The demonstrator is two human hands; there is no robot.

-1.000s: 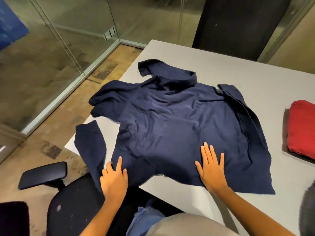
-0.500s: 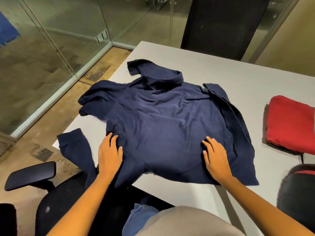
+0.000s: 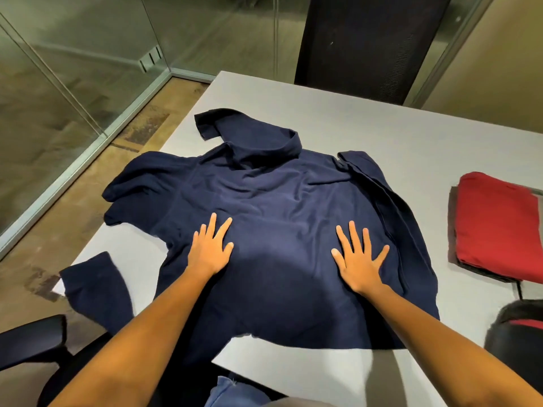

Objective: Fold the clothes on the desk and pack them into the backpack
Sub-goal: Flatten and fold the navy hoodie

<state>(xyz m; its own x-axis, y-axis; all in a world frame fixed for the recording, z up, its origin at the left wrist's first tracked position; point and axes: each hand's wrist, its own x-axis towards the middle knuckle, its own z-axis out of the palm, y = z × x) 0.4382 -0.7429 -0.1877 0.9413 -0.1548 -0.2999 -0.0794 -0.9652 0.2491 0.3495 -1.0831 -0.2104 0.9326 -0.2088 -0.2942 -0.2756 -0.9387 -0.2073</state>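
Currently | left hand [image 3: 210, 252] and right hand [image 3: 360, 259] press flat, fingers spread, on navy shirt [image 3: 279, 207] | risk: sleeve [image 3: 94, 286] overhanging desk [image 3: 382, 136] may drag it off.

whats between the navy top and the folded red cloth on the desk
Only a bare strip of the grey desk separates the navy top from the folded red cloth. The head view shows that they do not touch.

A grey desk [image 3: 382, 121] carries a navy garment [image 3: 279, 201] spread flat across its centre, one sleeve [image 3: 97, 286] hanging over the edge at 8 o'clock. At 3 o'clock a red folded garment [image 3: 499, 224] lies on a dark layer [image 3: 453, 230], well apart from the navy one.
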